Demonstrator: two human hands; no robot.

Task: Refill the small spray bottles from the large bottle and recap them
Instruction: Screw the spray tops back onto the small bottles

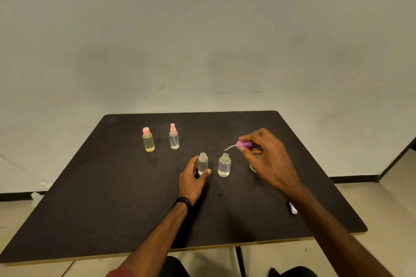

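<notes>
Where pale wall [202, 40] meets floor, bottles [224, 165] dot a dark table [112, 198].

Dim, warm, even light; soft shadows on the table [112, 198]; slight overall blur; wide-angle bending toward frame edges.

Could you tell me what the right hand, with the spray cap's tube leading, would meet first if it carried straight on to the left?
Probably the open neck of the uncapped bottle just below the tube tip; the right hand holds the purple spray cap slightly above it, so it might pass over. Depth is unclear.
</notes>
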